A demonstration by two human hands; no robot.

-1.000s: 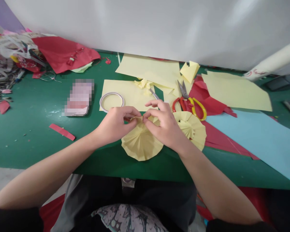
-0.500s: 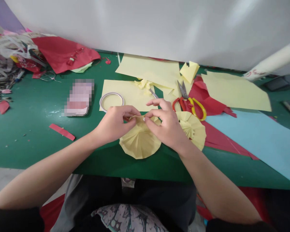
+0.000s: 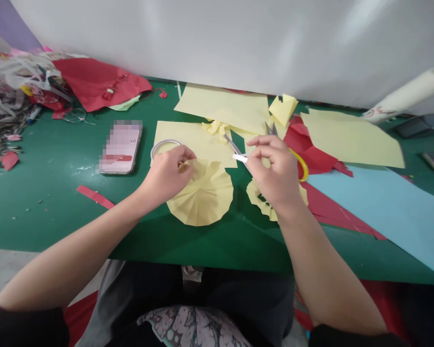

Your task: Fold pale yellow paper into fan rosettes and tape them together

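My left hand (image 3: 172, 173) pinches the upper left edge of a round, pleated yellow paper disc (image 3: 206, 197). Its folds fan out from the middle. Between the thumb and fingers of my right hand (image 3: 275, 168) is a small white strip (image 3: 240, 158), which looks like tape backing. Under my right wrist lies a second pleated yellow disc (image 3: 256, 197) with cut-out holes, partly hidden. Scissors with a yellow handle (image 3: 304, 166) are mostly covered by my right hand. A roll of tape (image 3: 159, 148) sits just behind my left hand.
Yellow paper sheets (image 3: 220, 102) lie at the back, with a thin metal blade (image 3: 232, 144) on one. A phone (image 3: 121, 147) and a red strip (image 3: 94, 196) are on the left. Red paper (image 3: 332, 207) and a blue sheet (image 3: 379, 202) cover the right. Scraps (image 3: 14, 91) pile up far left.
My right hand has moved right, away from the disc, with the white strip now showing in its fingers. My left hand and the disc have shifted slightly left.
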